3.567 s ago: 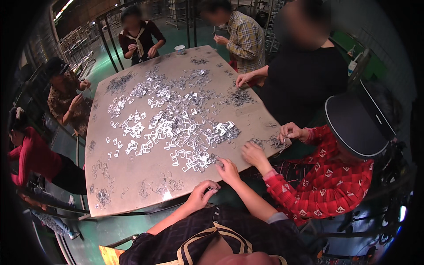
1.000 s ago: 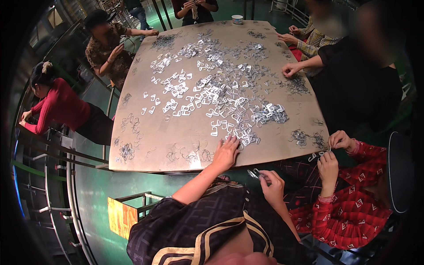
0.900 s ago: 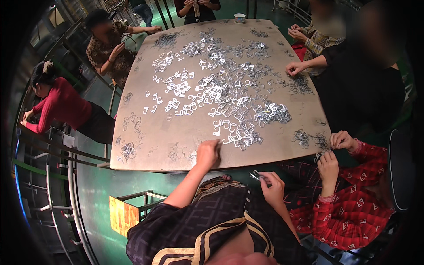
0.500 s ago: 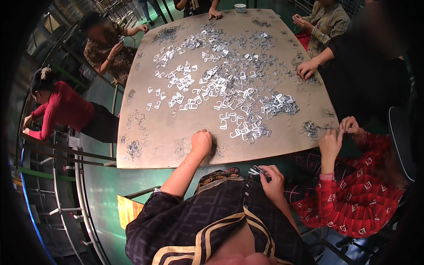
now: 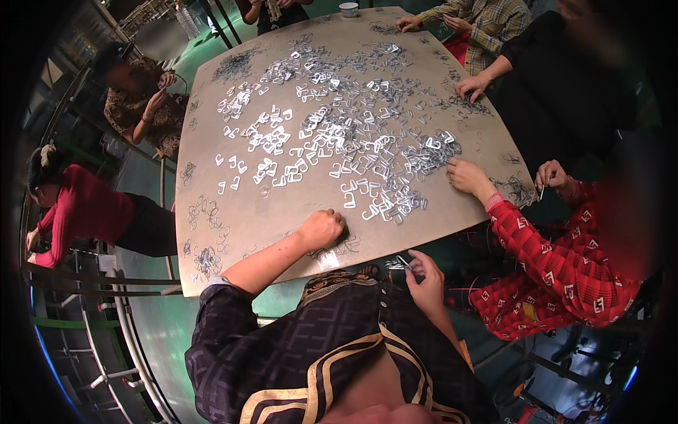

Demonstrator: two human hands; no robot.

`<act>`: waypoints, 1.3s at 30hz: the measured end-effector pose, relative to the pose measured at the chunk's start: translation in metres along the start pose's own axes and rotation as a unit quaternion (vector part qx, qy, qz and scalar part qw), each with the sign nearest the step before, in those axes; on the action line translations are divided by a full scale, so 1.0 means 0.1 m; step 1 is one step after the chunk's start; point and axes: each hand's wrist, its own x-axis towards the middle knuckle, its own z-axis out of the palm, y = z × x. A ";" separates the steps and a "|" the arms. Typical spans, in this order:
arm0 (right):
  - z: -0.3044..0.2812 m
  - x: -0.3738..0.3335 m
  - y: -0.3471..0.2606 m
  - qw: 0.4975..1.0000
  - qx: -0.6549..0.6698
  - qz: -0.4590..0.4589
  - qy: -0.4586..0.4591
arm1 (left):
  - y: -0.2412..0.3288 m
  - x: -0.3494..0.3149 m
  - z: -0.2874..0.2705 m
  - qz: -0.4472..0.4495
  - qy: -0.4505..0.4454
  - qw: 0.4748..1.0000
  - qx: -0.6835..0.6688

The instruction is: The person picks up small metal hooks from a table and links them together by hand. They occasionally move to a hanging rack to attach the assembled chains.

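Note:
My left hand (image 5: 323, 228) rests on the table near its front edge, fingers curled in and knuckles up. Whatever is under those fingers is hidden. Thin dark wire pieces (image 5: 346, 245) lie just beside it. Beyond the front edge, low and to the right, my right hand (image 5: 426, 281) pinches a small metal hook (image 5: 403, 261) between thumb and fingers; it shows only as a thin bright sliver. A wide spread of flat silver hooks (image 5: 385, 205) covers the middle of the table (image 5: 247, 212).
Small heaps of thin wire pieces (image 5: 207, 261) lie along the table's sides. Right of me, a co-worker in a red patterned sleeve (image 5: 537, 244) reaches to the hooks. Other people sit around the table. A white bowl (image 5: 349, 9) stands at the far edge.
My view has shifted. My left hand has moved slightly right along the table edge. The red-sleeved co-worker's hand has gone from the table's edge to the hook pile.

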 end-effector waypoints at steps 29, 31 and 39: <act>0.07 0.04 0.11 0.995 0.097 0.003 0.039 | 1.23 0.56 -0.31 -0.019 0.242 0.822 -0.515; 0.04 0.04 0.14 0.990 0.138 -0.004 0.016 | 1.23 0.55 -0.26 -0.004 0.246 0.811 -0.531; -0.14 0.61 0.74 0.998 0.002 -0.001 0.067 | 1.21 0.44 -0.34 0.020 0.252 0.801 -0.543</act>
